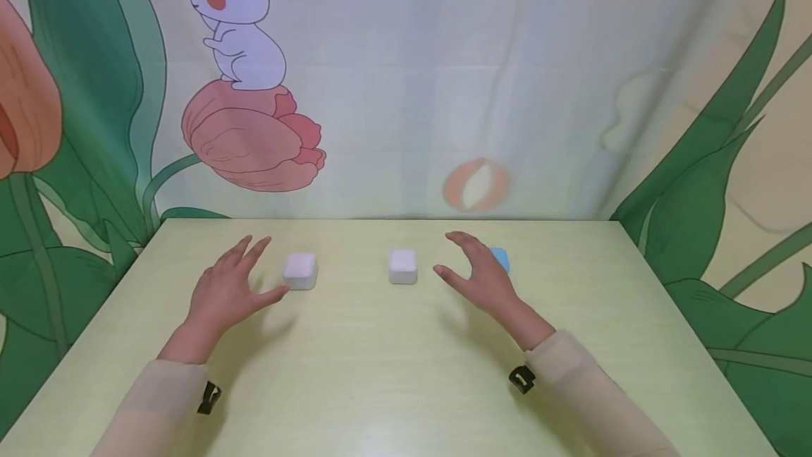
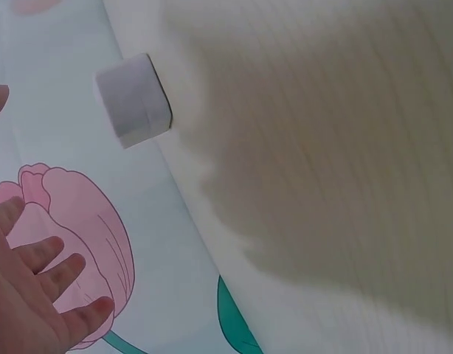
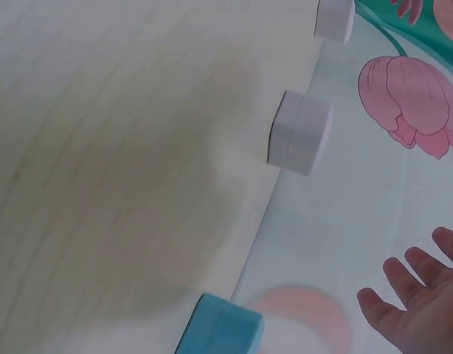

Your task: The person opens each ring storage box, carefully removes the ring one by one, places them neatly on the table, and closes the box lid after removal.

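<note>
My left hand (image 1: 223, 293) hovers over the left part of the table, fingers spread and holding nothing. Its thumb tip overlaps the lower edge of a small whitish block (image 1: 300, 271) in the head view. My right hand (image 1: 485, 272), also holding nothing, hangs above the table with thumb and fingers apart. Partly hidden behind it is a blue block (image 1: 500, 258), which shows more fully in the right wrist view (image 3: 220, 328). Between the hands, nearer the right one, sits a second whitish block (image 1: 402, 266). All three blocks have rounded edges and stand in a row.
The pale wood-grain table (image 1: 380, 372) ends at a back edge just behind the blocks. A printed curtain (image 1: 393, 90) with a rabbit, tulips and leaves hangs behind it. Black clips (image 1: 523, 379) sit at both sleeve cuffs.
</note>
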Demonstrator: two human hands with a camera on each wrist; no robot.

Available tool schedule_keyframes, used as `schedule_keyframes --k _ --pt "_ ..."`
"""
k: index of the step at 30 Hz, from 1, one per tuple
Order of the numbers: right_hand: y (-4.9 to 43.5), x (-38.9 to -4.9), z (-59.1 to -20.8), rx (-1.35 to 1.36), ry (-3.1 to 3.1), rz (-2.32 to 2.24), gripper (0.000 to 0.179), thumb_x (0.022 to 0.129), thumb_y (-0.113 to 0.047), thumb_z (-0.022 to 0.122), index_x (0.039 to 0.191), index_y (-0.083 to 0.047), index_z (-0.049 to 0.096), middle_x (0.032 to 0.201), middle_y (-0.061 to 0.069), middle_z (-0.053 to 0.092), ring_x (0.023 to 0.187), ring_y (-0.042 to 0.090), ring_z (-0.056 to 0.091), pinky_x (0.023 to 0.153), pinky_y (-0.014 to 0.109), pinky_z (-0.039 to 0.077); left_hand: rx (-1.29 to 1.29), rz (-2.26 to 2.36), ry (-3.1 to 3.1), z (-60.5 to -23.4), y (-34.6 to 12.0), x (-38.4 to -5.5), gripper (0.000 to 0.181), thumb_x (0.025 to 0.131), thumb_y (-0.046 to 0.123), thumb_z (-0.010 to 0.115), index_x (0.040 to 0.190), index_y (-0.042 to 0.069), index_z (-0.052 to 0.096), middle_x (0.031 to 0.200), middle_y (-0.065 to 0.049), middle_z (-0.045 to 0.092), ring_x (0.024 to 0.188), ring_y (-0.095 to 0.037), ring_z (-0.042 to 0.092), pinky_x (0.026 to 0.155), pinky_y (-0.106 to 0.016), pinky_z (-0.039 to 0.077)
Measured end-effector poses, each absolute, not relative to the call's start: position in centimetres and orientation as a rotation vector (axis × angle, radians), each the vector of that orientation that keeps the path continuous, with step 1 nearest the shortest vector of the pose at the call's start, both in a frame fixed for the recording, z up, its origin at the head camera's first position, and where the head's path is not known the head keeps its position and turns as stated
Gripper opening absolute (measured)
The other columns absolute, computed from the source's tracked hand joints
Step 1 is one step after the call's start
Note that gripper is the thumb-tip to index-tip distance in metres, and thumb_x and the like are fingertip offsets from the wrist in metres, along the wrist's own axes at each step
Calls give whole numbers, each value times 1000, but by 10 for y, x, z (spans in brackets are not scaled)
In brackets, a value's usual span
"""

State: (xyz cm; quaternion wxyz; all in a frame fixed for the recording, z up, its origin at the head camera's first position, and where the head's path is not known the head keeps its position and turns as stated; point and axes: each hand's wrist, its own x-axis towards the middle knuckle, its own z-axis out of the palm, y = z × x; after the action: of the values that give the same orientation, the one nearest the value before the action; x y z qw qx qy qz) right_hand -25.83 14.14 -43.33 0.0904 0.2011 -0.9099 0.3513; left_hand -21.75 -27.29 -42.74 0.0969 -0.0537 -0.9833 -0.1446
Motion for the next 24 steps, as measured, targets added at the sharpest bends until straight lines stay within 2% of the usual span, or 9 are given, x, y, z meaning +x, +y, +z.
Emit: schedule_keyframes --k 6,13,24 --pt "128 -257 -434 652 -2699 1050 65 95 -36 70 149 -7 50 156 17 51 146 38 47 119 56 42 -122 -508 -2957 -432 -275 -219 100 85 48 75 159 2 27 161 -33 33 144 -55 37 109 -75 39" --pt "114 -257 -436 712 -2696 1092 64 93 -35 73 148 -8 51 154 15 53 145 36 48 119 54 42 -146 -588 -2965 -437 -278 -221 92 87 44 75 158 2 32 160 -33 35 145 -53 37 107 -71 43" --pt "94 -257 -438 820 -2675 1155 60 93 -28 74 144 -6 54 150 16 56 142 36 52 117 55 45 -158 -726 -2986 -444 -284 -226 88 89 38 74 157 0 34 158 -32 39 144 -53 38 113 -69 39"
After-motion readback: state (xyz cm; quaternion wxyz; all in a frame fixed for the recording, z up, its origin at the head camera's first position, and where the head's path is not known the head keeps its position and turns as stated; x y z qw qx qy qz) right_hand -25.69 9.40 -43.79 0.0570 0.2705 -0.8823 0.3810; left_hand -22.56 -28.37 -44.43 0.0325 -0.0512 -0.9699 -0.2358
